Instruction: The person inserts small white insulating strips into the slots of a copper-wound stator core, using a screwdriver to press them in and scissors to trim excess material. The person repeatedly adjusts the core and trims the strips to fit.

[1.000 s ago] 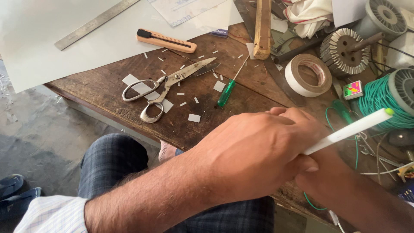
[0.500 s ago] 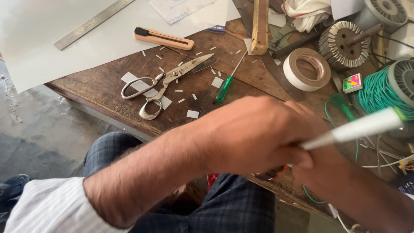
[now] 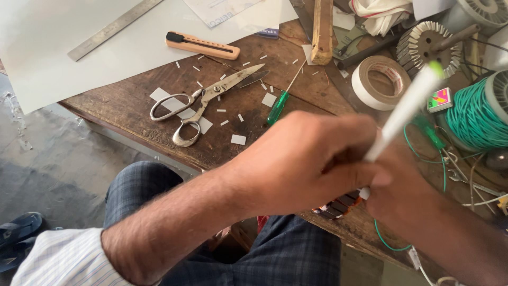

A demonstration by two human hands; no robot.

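Since half a second ago the white stick (image 3: 405, 108) has swung upward, its free end now pointing up and right toward the toothed metal wheel (image 3: 423, 45) rather than lying flatter out to the right; the view has also drawn closer over both hands.

The left hand (image 3: 312, 161) lies across the front, fingers curled and pressed together over the stick's lower end and over a dark ribbed part (image 3: 338, 205) that peeks out beneath it; the right hand (image 3: 399, 188) sits just behind and under it, and I cannot tell how its fingers stand. The stick's long axis runs from the hands diagonally up and right; the left hand is the nearer to its gripped end.

On the desk (image 3: 132, 100) the scissors (image 3: 203, 100), green screwdriver (image 3: 283, 100), orange knife (image 3: 201, 46), tape roll (image 3: 381, 82) and green wire spool (image 3: 476, 114) lie well apart from the hands, unmoved.
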